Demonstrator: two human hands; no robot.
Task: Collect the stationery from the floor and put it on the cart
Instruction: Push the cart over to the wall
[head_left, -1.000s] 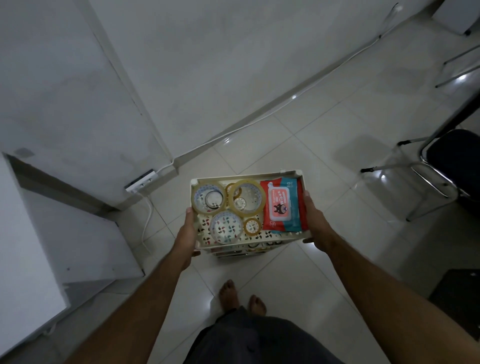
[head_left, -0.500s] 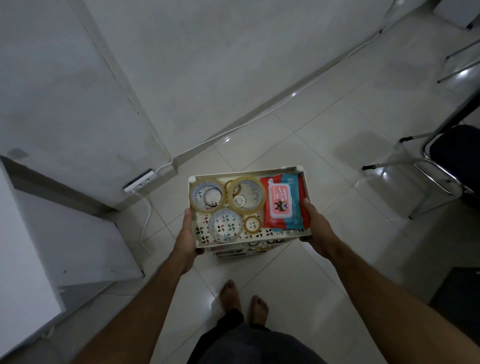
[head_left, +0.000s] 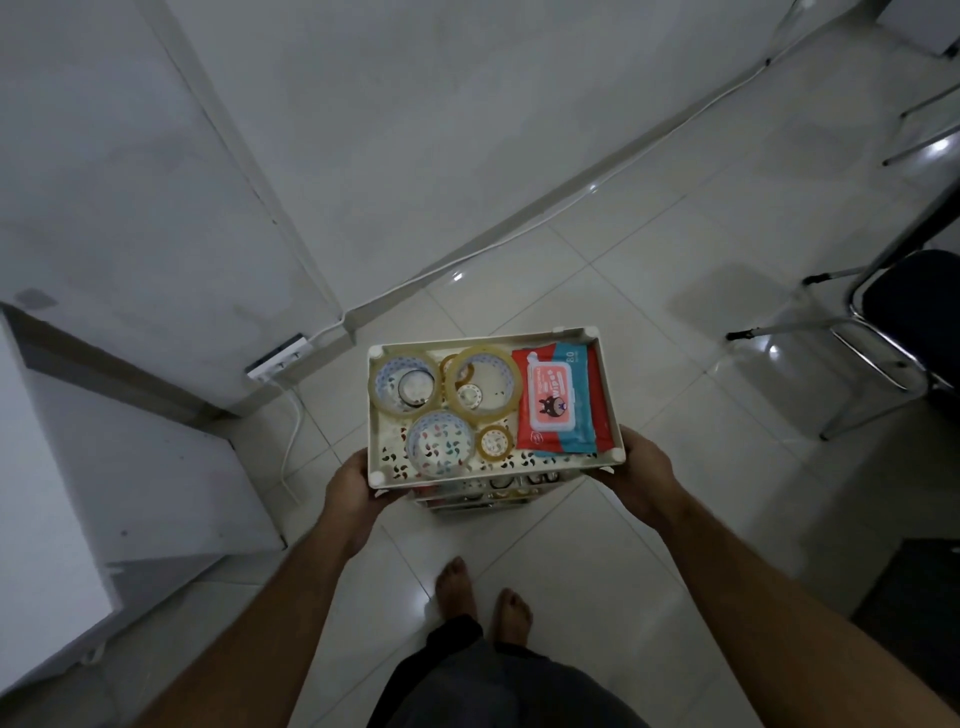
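Wall (head_left: 130, 182) pale and bare at far left, with a white power strip (head_left: 275, 357) at its foot and a cable (head_left: 292, 441) trailing down over the tiled floor (head_left: 597, 545). Then left hand (head_left: 353, 483), clamped on the cart (head_left: 372, 415) at its near left corner, fingers curled under the rim and out of sight. On the cream top shelf, tape rolls side by side: large clear roll (head_left: 404, 384) at back left with a small dark-rimmed roll (head_left: 415, 388) lying inside it; large yellowish roll (head_left: 483, 383) just beside, ringing a tiny roll (head_left: 470, 396); in front, wide clear roll (head_left: 440, 444) showing the shelf's pinwheel pattern through its middle, touching a small amber roll (head_left: 493, 442). Filling the right part of the shelf, flat and lengthwise, a red-and-blue wipes pack (head_left: 558, 402) with a pink lid. Lower shelves barely visible beneath, contents too dim to tell. Right hand (head_left: 641, 470) grasping the near right corner, thumb on the rim by the corner post. Below, two bare feet (head_left: 483, 597) on the tiles, just behind the cart, dark trousers above them. Far right, black chair (head_left: 909, 312) on chrome legs, well apart from the cart. No stationery visible loose on the floor.
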